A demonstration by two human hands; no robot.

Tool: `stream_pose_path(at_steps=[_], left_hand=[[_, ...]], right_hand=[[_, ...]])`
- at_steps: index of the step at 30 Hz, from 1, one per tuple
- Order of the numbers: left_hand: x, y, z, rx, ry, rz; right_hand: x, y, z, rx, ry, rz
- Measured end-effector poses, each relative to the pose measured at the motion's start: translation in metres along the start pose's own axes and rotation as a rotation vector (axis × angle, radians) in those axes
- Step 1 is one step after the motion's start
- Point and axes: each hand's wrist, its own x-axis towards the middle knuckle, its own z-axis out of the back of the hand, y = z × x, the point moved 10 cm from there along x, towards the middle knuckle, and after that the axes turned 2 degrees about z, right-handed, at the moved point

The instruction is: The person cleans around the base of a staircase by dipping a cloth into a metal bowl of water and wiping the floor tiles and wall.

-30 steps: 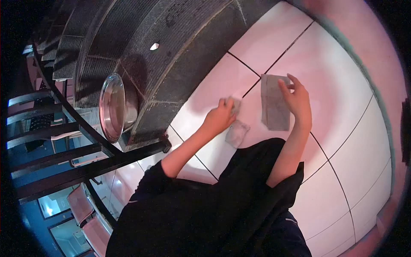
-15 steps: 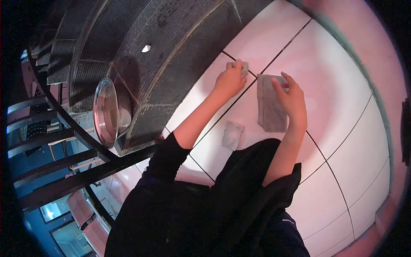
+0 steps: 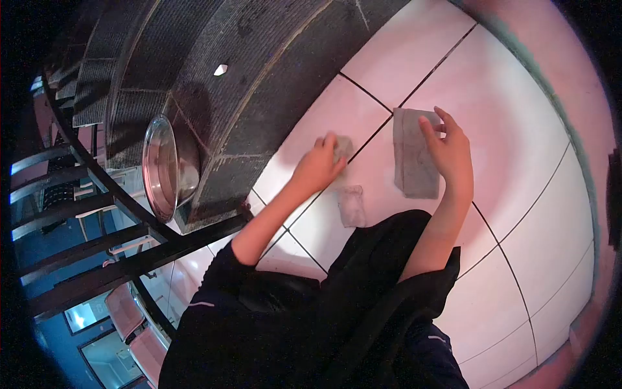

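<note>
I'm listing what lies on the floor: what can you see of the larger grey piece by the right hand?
The larger grey piece is roughly rectangular and looks like fabric, perhaps folded, with a lengthwise line near its left edge. It lies flat on the white tiled floor, its long sides running away from the person, its far left corner near a crossing of dark tile joints. The right hand overlaps its right side; whether the fingers touch it is unclear.

No readable text, label, brand or number (nor any sign) anywhere in view.
</note>
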Motion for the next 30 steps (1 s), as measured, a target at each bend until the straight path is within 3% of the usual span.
stream_pose_path(at_steps=[7, 10, 17, 24, 30], left_hand=[[0.052, -0.011, 0.016, 0.099, -0.05, -0.057], [0.026, -0.01, 0.007, 0.048, -0.098, -0.021], [-0.071, 0.034, -0.009, -0.002, 0.031, 0.117], [0.015, 0.011, 0.005, 0.053, -0.065, 0.033], [0.088, -0.012, 0.021, 0.092, -0.174, -0.043]], right_hand=[[0.006, 0.005, -0.011, -0.031, -0.001, 0.083], [0.004, 0.004, -0.007, -0.022, 0.019, 0.088], [-0.002, 0.0, 0.009, -0.021, -0.056, 0.092], [0.0, 0.004, -0.002, -0.042, -0.025, 0.055], [0.003, 0.02, -0.013, -0.021, -0.021, 0.153]])
